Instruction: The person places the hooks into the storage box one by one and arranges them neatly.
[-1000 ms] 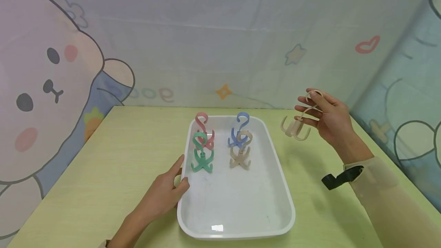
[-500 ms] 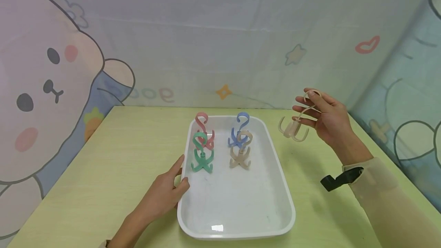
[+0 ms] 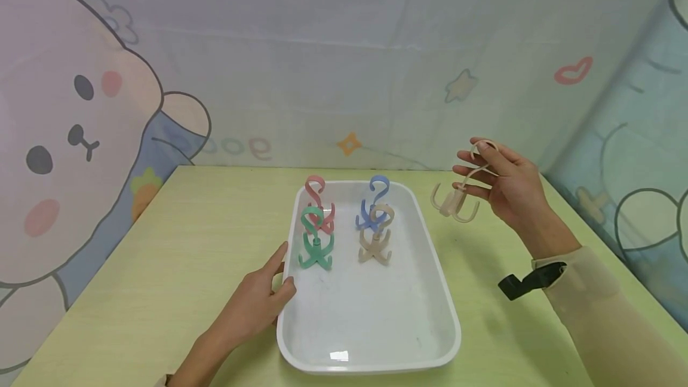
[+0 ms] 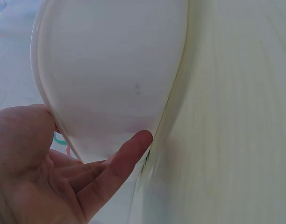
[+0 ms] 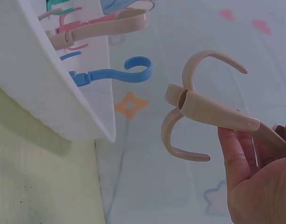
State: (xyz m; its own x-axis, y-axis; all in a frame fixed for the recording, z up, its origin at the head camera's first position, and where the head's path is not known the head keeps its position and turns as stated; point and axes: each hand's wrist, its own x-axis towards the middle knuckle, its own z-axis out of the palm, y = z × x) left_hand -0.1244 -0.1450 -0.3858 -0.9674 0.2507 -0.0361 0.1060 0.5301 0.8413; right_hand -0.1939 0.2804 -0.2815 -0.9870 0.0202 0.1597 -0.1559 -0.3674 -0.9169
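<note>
My right hand (image 3: 505, 187) is raised above the table to the right of a white tray (image 3: 438, 291). It pinches the top loop of a beige claw hook (image 3: 454, 203) (image 5: 199, 109), whose prongs hang down. My left hand (image 3: 258, 300) (image 4: 63, 172) rests on the table with fingers straight against the tray's left rim (image 4: 173, 84). Inside the tray stand a pink hook (image 3: 317, 196), a blue hook (image 3: 373, 202) (image 5: 115, 74), a green hook (image 3: 315, 240) and another beige hook (image 3: 376, 235) (image 5: 103, 28).
The yellow-green table (image 3: 161, 267) ends at a cartoon-printed backdrop (image 3: 80, 106) behind and on both sides. A black strap (image 3: 529, 279) is round my right wrist. The tray's near half (image 3: 365, 321) holds nothing.
My right hand has carried the beige hook slightly left, toward the tray. The left hand and the hooks in the tray have not moved.
</note>
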